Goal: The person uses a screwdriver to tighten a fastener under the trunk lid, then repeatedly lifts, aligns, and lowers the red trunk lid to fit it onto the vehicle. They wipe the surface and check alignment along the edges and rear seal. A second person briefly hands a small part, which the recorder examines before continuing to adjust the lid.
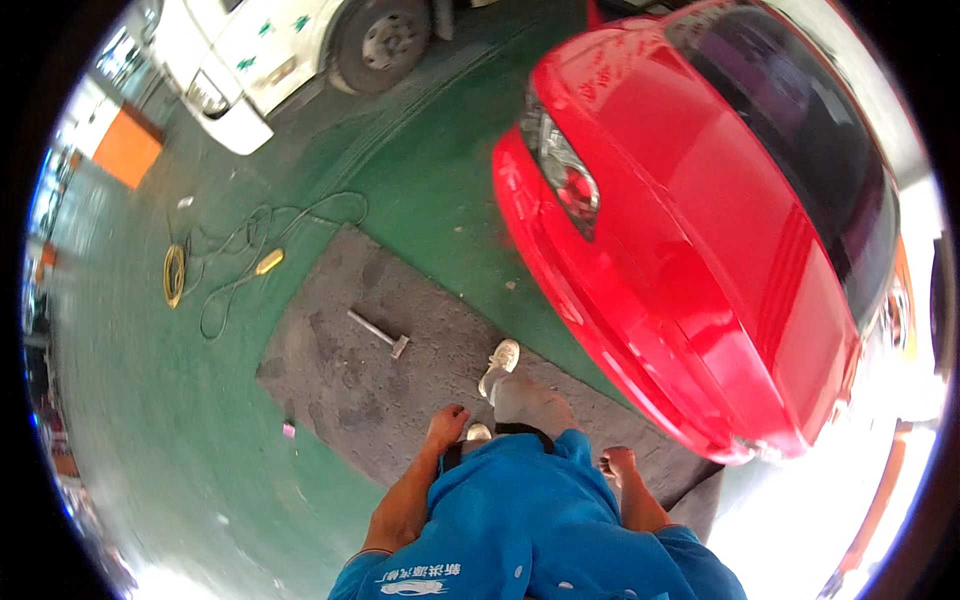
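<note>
The hammer lies flat on a grey mat left of the frame's centre, its head toward the lower right, well apart from both hands. At the far left, a yellow coil of hose and a loose dark cable with a yellow fitting sprawl over the green floor; above them, in the upper left, stands the front of a white vehicle. In the lower middle the left hand hangs beside the blue work shirt, its grip loosely curled on nothing. Just right of it a white shoe steps forward onto the mat. The right hand sits low and right of centre, fingers drawn together in a loose fist, holding nothing visible. The red car fills the right half of the frame, its headlight near the top centre.
</note>
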`<state>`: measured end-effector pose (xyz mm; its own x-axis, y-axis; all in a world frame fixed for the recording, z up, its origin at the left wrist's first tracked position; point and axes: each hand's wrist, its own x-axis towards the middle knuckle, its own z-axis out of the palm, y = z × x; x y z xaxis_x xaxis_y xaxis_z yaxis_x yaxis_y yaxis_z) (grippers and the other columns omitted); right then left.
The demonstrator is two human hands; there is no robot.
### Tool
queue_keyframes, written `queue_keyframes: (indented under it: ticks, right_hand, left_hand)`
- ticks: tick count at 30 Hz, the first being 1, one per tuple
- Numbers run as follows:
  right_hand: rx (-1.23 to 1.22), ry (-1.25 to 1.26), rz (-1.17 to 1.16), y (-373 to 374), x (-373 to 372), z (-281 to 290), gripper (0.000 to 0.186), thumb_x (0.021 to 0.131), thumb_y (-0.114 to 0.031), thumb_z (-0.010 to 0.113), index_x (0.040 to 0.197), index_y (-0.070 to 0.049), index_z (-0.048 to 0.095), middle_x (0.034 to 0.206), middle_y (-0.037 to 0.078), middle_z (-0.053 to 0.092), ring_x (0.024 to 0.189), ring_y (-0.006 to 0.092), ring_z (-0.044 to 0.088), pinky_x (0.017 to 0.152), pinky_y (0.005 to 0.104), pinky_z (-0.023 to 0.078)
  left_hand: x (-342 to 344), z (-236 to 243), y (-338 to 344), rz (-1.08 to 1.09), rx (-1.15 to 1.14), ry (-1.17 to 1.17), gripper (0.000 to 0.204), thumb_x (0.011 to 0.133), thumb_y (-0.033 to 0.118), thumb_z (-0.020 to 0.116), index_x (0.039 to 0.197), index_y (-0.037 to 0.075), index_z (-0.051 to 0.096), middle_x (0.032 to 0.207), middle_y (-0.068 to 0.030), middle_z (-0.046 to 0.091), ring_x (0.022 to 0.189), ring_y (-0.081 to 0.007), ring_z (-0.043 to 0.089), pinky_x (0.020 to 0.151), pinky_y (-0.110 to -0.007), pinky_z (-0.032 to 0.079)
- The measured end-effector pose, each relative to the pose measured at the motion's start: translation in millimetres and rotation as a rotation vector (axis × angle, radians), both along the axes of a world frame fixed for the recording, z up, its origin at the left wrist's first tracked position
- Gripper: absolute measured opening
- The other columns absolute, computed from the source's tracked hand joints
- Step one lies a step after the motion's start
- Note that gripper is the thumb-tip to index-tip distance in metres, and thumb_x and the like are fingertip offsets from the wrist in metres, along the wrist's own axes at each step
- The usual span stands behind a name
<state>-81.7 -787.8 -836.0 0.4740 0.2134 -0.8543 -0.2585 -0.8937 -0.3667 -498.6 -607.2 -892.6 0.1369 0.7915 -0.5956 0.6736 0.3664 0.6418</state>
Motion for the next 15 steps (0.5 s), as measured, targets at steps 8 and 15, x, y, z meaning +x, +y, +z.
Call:
queue_keyframes:
  ticks: [8,15]
  right_hand:
    - [0.219,0.211,0.323,230,57,4,0.013,0.090,-0.016,0.062,0.095,-0.004,0.063,0.078,0.007,0.064,0.061,0.0178,0.062,0.051,0.0297,0.048]
    - [0.279,0.158,0.385,359,26,37,0.023,0.092,-0.022,0.064,0.107,-0.004,0.065,0.087,0.007,0.068,0.070,0.0169,0.065,0.059,0.0268,0.050]
  left_hand:
    - [-76,-47,89,-0.189,-0.029,0.302,0.040,0.089,0.040,0.057,0.114,0.011,0.070,0.110,-0.0206,0.069,0.106,-0.0395,0.065,0.090,-0.047,0.051]
    - [-70,15,210,0.353,0.019,0.196,0.046,0.091,0.042,0.053,0.114,0.005,0.070,0.112,-0.0235,0.068,0.108,-0.0409,0.063,0.093,-0.048,0.049]
